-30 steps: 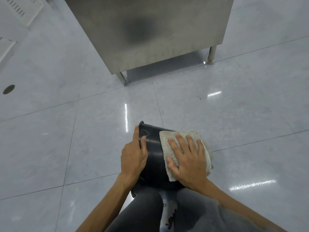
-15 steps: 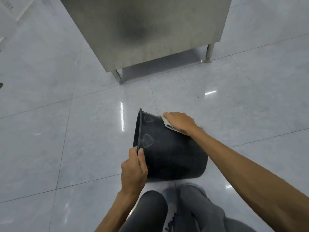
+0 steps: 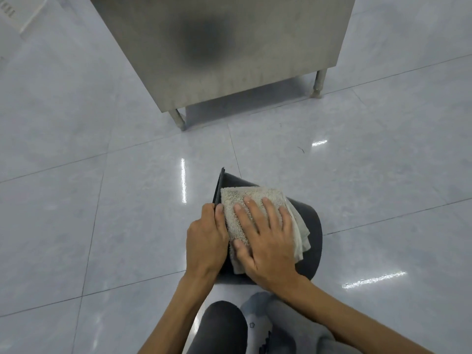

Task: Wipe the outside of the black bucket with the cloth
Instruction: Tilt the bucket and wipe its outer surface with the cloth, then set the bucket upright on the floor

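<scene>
The black bucket [image 3: 310, 226] lies on its side on the floor [image 3: 102, 226] before the person's knees, its mouth facing left and its inside hidden. The left hand [image 3: 205, 242] grips the rim, fingers curled around it. The right hand [image 3: 265, 241] presses the cloth [image 3: 251, 198] flat against the bucket's side, fingers spread wide; hands and cloth cover most of the wall.

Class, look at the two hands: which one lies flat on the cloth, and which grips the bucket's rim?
The right hand lies flat on the cloth; the left hand grips the black bucket at its rim.
</scene>
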The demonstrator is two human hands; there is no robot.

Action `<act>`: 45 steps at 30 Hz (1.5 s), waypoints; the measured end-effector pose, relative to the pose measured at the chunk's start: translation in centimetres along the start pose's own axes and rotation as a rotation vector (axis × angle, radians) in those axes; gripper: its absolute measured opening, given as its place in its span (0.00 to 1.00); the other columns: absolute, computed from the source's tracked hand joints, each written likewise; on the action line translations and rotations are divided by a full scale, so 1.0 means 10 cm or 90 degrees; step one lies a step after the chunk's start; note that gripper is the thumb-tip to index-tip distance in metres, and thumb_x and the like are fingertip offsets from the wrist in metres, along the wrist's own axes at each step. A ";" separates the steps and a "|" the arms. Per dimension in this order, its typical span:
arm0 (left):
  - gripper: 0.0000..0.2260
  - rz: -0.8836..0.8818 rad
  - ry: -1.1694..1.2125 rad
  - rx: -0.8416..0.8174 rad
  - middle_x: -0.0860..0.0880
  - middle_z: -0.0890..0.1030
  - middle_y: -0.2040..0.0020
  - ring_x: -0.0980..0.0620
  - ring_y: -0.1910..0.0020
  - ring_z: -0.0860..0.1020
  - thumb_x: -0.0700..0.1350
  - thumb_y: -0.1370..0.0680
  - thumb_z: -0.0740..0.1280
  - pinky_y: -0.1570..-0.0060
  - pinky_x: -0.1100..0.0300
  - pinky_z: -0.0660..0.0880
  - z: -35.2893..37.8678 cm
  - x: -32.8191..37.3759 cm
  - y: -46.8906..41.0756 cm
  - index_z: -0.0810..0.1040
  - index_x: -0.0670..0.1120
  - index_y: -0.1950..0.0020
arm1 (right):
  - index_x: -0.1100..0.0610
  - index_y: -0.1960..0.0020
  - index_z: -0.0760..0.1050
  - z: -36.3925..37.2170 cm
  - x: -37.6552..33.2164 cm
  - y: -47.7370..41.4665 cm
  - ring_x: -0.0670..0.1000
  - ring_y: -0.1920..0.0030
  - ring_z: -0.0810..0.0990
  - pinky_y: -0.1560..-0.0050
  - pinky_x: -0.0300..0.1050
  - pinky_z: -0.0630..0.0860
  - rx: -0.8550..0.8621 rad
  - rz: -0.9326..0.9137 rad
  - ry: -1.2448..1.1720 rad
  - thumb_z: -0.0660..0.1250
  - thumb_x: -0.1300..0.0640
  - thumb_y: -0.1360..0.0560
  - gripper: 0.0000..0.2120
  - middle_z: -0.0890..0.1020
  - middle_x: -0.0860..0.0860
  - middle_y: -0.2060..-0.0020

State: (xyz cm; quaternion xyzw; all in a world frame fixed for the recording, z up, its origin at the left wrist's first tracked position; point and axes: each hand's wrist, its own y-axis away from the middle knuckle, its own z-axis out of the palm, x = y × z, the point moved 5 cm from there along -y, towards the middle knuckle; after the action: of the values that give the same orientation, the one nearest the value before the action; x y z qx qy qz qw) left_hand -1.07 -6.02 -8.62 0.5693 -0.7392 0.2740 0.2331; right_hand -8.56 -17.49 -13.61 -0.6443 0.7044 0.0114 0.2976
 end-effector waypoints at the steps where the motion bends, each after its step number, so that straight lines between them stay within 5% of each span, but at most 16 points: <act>1: 0.15 -0.017 -0.011 -0.014 0.49 0.76 0.69 0.48 0.71 0.75 0.54 0.15 0.53 0.69 0.48 0.73 0.00 0.05 -0.04 0.70 0.47 0.54 | 0.50 0.19 0.63 0.00 0.03 -0.02 0.61 0.21 0.63 0.26 0.70 0.60 0.011 0.001 0.001 0.52 0.40 0.17 0.29 0.66 0.52 0.21; 8: 0.16 -0.103 -0.114 -0.021 0.48 0.76 0.59 0.49 0.62 0.74 0.52 0.13 0.49 0.62 0.51 0.70 0.04 0.25 -0.37 0.71 0.44 0.50 | 0.53 0.21 0.67 0.10 0.17 0.29 0.64 0.21 0.61 0.27 0.74 0.59 0.088 -0.029 0.031 0.58 0.40 0.19 0.30 0.66 0.55 0.21; 16: 0.12 -0.266 -0.125 -0.075 0.38 0.79 0.42 0.38 0.44 0.78 0.39 0.16 0.56 0.55 0.53 0.68 0.14 0.06 -0.85 0.75 0.35 0.39 | 0.53 0.21 0.65 0.26 0.05 0.49 0.68 0.21 0.59 0.26 0.75 0.56 0.072 -0.107 0.024 0.59 0.39 0.18 0.31 0.65 0.56 0.20; 22: 0.07 -0.329 -0.128 -0.113 0.36 0.79 0.44 0.41 0.52 0.75 0.36 0.18 0.57 0.57 0.52 0.70 0.13 -0.12 -0.88 0.74 0.37 0.45 | 0.49 0.23 0.69 0.27 -0.02 0.39 0.63 0.23 0.66 0.27 0.74 0.61 0.120 -0.213 -0.023 0.62 0.44 0.18 0.25 0.71 0.49 0.23; 27: 0.15 -0.315 -0.125 -0.070 0.34 0.78 0.42 0.38 0.50 0.78 0.41 0.16 0.53 0.56 0.50 0.73 0.14 -0.13 -0.70 0.72 0.33 0.37 | 0.47 0.23 0.70 0.13 0.15 -0.04 0.61 0.25 0.69 0.26 0.71 0.59 0.102 -0.040 -0.023 0.55 0.43 0.18 0.25 0.73 0.47 0.25; 31: 0.17 -0.204 -0.088 -0.017 0.39 0.79 0.50 0.40 0.55 0.79 0.48 0.13 0.49 0.58 0.49 0.76 0.09 0.18 -0.43 0.71 0.37 0.42 | 0.46 0.25 0.71 0.01 0.51 -0.49 0.54 0.30 0.71 0.27 0.63 0.61 0.009 0.160 -0.024 0.54 0.42 0.19 0.25 0.75 0.43 0.29; 33: 0.15 -0.134 -0.082 -0.031 0.44 0.77 0.59 0.47 0.64 0.76 0.49 0.13 0.50 0.68 0.59 0.72 0.08 0.38 -0.30 0.70 0.40 0.46 | 0.45 0.28 0.73 -0.06 0.73 -0.67 0.52 0.35 0.75 0.31 0.58 0.66 -0.064 0.202 -0.056 0.50 0.42 0.19 0.24 0.78 0.42 0.33; 39: 0.12 0.200 -0.077 -0.129 0.58 0.68 0.73 0.59 0.80 0.68 0.58 0.18 0.48 0.75 0.71 0.70 0.32 0.86 0.17 0.63 0.53 0.53 | 0.53 0.37 0.76 -0.13 1.54 -0.93 0.59 0.40 0.79 0.38 0.57 0.74 -0.408 0.277 -0.284 0.53 0.50 0.14 0.15 0.81 0.53 0.38; 42: 0.11 0.290 -0.084 -0.169 0.59 0.63 0.76 0.58 0.84 0.62 0.58 0.16 0.46 0.82 0.68 0.64 0.44 0.92 0.29 0.61 0.56 0.53 | 0.53 0.41 0.78 -0.09 1.70 -0.89 0.54 0.42 0.81 0.35 0.56 0.74 -0.410 0.367 -0.422 0.55 0.50 0.15 0.14 0.82 0.51 0.43; 45: 0.10 0.346 -0.126 -0.191 0.56 0.69 0.77 0.55 0.84 0.68 0.57 0.15 0.50 0.84 0.67 0.60 0.55 1.04 0.31 0.62 0.54 0.52 | 0.53 0.54 0.77 -0.07 1.71 -0.94 0.53 0.51 0.80 0.41 0.53 0.74 -0.352 0.484 -0.586 0.57 0.45 0.19 0.16 0.83 0.51 0.53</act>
State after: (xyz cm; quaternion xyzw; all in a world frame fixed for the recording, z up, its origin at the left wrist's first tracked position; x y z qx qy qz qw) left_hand -6.73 -16.50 -6.27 0.3341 -0.9154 0.1577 0.1596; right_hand -0.16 -34.75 -16.96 -0.3327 0.6547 0.5709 0.3671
